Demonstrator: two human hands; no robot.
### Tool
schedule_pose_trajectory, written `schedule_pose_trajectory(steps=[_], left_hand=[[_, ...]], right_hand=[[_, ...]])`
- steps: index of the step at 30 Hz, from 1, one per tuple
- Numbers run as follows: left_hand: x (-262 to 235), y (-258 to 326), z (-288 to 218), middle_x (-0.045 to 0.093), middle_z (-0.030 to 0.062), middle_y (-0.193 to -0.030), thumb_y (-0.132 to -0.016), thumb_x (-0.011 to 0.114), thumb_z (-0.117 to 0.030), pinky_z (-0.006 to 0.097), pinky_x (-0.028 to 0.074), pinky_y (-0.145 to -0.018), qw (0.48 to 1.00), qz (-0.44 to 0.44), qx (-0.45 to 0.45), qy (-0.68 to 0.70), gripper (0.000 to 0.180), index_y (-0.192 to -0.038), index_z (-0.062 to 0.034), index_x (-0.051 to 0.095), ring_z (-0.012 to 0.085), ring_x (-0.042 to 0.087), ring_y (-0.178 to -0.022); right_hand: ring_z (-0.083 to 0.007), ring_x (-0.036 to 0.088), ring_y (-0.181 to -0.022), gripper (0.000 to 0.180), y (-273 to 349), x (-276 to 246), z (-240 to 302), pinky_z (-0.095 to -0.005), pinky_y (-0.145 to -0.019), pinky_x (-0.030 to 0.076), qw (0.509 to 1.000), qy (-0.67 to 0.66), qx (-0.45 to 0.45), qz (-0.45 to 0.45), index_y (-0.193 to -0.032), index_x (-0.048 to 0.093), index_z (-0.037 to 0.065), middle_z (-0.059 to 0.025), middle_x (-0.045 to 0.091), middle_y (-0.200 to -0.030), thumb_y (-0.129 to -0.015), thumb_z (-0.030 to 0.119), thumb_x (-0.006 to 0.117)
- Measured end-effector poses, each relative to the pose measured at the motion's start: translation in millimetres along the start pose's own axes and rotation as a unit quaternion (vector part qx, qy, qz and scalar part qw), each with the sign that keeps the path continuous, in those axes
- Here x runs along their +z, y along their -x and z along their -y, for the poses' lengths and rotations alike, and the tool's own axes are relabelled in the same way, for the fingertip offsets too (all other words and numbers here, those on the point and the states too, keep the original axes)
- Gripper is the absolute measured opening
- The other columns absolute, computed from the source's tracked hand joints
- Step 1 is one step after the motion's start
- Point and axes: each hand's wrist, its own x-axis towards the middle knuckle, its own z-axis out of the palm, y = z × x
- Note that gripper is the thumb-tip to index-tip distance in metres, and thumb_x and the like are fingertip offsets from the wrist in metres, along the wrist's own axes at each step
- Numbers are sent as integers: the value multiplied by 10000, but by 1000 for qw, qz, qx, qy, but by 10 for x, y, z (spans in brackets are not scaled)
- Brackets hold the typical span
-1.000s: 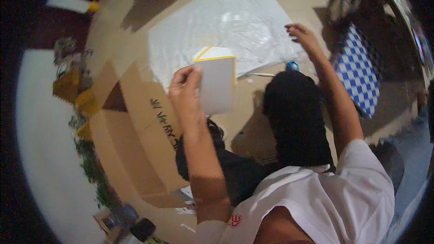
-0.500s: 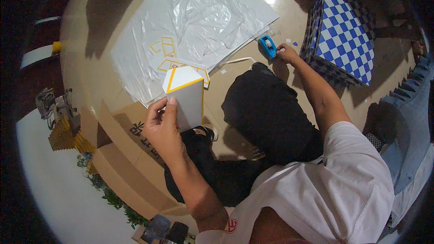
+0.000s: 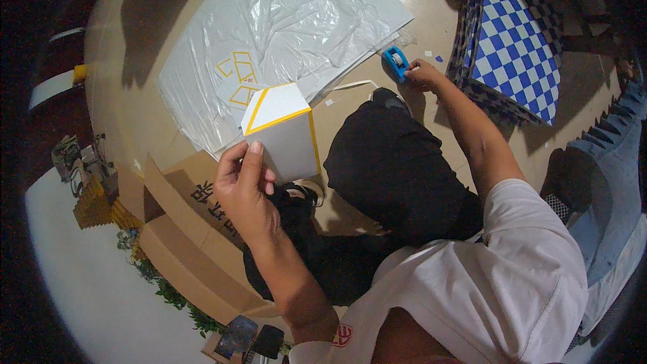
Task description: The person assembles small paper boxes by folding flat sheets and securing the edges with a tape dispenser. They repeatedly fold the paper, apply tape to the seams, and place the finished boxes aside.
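My left hand [image 3: 246, 185] pinches a white folded card piece [image 3: 286, 148] with yellow edge strips between thumb and fingers. The piece stands up, with its slanted top face toward me. Out to the right, my right hand [image 3: 423, 75] has its fingers closed at the near end of a blue tape dispenser [image 3: 395, 61] by the floor. A roll shows inside the dispenser. Whether a strip of tape lies between those fingertips is too small to see.
A large white sheet under clear plastic [image 3: 290, 20] covers the floor ahead, with yellow-outlined pieces [image 3: 242, 71] on it. Blue-and-white checkered panels [image 3: 515, 47] stand at the right. An open cardboard box [image 3: 182, 256] lies at the left. My bent knee [image 3: 384, 162] is between my arms.
The card piece has turned and tilted in my left hand, so more of its side face shows. My right hand stays at the tape dispenser, which has tilted slightly.
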Motion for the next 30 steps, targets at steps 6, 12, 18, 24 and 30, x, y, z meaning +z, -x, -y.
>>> schedule_pose_trajectory(steps=[6,12,18,24,30], left_hand=[[4,34,5,596,61,-721,-827,708,-94,186,361,-413,999,-28,-13,10,180,-928,32,626,93,528,-513],[-6,14,25,596,60,-718,-825,712,-92,185,369,-424,1000,-17,-3,25,185,-928,34,624,97,534,-521],[-33,20,66,596,67,-725,-832,699,-85,190,374,-438,999,-16,-7,40,185,-932,46,616,98,535,-533],[-20,-77,113,576,60,-703,-839,689,-90,191,378,-441,995,-3,-9,94,220,-973,50,584,103,534,-539],[-35,-70,124,570,23,-719,-847,694,-154,183,364,-446,995,-10,-24,101,219,-974,-7,591,84,527,-569]], right_hand=[[-185,602,-733,247,48,36,22,-385,-636,532,998,-49,11,31,-1015,550,143,-38,564,-840,-842,241,695],[-170,588,-691,209,-199,-24,-270,-324,-601,485,977,-191,-26,94,-945,599,58,-65,607,-814,-831,224,659],[-152,553,-670,157,106,119,-351,-278,-619,443,969,-236,-45,64,-932,601,49,-60,599,-781,-869,190,572],[-169,577,-684,190,9,167,-588,-303,-606,442,972,-233,-36,14,-901,640,44,-77,633,-789,-863,206,549],[-211,580,-665,192,23,331,-486,-360,-634,473,966,-257,13,-8,-887,615,25,-92,611,-764,-873,198,533]])
